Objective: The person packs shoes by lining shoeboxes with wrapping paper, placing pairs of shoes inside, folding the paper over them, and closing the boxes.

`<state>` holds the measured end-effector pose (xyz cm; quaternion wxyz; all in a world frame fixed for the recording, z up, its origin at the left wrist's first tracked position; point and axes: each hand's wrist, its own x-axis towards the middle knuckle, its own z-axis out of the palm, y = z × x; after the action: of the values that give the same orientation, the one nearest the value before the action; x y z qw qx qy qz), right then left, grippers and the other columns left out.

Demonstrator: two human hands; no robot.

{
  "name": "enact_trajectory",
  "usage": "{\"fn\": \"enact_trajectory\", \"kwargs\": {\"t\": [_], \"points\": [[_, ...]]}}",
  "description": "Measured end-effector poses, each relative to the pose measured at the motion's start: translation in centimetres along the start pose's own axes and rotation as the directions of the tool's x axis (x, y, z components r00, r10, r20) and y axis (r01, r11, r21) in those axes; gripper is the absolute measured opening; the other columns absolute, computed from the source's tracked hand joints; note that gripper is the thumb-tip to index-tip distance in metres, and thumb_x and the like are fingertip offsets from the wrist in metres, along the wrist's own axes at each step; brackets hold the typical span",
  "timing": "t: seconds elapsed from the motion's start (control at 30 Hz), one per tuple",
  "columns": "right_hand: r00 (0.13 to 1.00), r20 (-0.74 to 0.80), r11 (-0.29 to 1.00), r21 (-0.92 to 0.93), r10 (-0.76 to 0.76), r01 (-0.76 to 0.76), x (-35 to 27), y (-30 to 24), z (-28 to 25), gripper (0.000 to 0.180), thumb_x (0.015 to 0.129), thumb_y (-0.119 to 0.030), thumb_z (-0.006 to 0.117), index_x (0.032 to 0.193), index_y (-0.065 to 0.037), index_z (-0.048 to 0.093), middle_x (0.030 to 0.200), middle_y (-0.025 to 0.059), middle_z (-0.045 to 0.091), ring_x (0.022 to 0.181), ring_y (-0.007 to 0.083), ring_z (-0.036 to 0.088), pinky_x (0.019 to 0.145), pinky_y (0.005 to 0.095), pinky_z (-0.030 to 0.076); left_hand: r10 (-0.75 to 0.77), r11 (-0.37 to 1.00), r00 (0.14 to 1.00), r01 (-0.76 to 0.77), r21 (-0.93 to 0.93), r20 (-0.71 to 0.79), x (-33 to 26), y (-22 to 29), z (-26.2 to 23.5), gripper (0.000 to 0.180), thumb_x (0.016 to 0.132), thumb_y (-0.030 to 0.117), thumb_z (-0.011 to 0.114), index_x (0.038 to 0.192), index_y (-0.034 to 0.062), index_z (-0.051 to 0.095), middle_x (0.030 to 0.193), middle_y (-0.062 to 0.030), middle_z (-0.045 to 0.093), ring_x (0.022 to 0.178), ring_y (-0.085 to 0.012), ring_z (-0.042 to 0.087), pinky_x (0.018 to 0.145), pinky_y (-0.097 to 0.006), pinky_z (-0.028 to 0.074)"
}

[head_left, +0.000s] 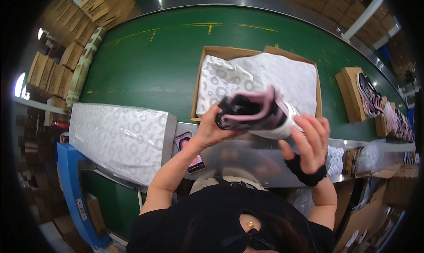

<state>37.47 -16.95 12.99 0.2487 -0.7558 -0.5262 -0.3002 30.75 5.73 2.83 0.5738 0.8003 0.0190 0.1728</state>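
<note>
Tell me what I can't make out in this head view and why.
All in the head view:
Fine details of the held shoe: blurred.
Some fingers of the left hand: behind the shoe.
Bottom of the box: covered by the paper.
Middle of the phone: hidden by the left forearm.
Distant shoes: too small to count.
</note>
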Motion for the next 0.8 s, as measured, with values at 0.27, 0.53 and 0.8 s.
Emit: {"fn": "enact_trajectory", "kwargs": {"t": [0.27, 0.53, 0.8], "points": [[0.888, 0.278, 0.886, 0.189, 0.366, -0.424, -8.9, 0.5, 4.0, 0.034, 0.064, -0.002, 0.067, 0.096, 0.0, 0.054, 0.104, 0.0161, 0.052, 0.091, 0.0323, 0.052, 0.078, 0.037, 0.044, -0.305, 0.921, 0.944, 0.26, -0.289, -0.122, 4.4, -3.0, -0.5, 0.06, 0.059, 0.021, 0.076, 0.106, -0.0026, 0.048, 0.096, -0.0092, 0.058, 0.088, -0.0155, 0.055, 0.08, -0.027, 0.043], [0.272, 0.748, -0.036, 0.367, 0.606, -0.93, -16.3, 0.9, 9.1, 0.034, 0.073, -0.024, 0.066, 0.099, -0.006, 0.053, 0.096, 0.0073, 0.055, 0.091, 0.0196, 0.054, 0.071, 0.0323, 0.045, -0.806, 0.506, 0.579, 0.781, -0.367, 0.121, 8.6, -14.7, 9.3, 0.075, 0.071, 0.042, 0.066, 0.111, -0.0159, 0.039, 0.104, -0.0194, 0.051, 0.089, -0.0215, 0.052, 0.072, -0.033, 0.044], [-0.009, 0.376, -0.286, 0.688, 0.926, -0.667, -15.3, 7.2, 12.5, 0.021, 0.074, -0.013, 0.058, 0.092, -0.002, 0.054, 0.091, 0.0096, 0.057, 0.089, 0.0216, 0.054, 0.073, 0.0352, 0.045, -0.489, 0.596, 0.84, 0.519, -0.612, 0.236, 5.7, -9.6, 6.3, 0.042, 0.088, 0.032, 0.047, 0.116, 0.0004, 0.043, 0.107, -0.01, 0.05, 0.1, -0.0223, 0.051, 0.076, -0.033, 0.046]]}}
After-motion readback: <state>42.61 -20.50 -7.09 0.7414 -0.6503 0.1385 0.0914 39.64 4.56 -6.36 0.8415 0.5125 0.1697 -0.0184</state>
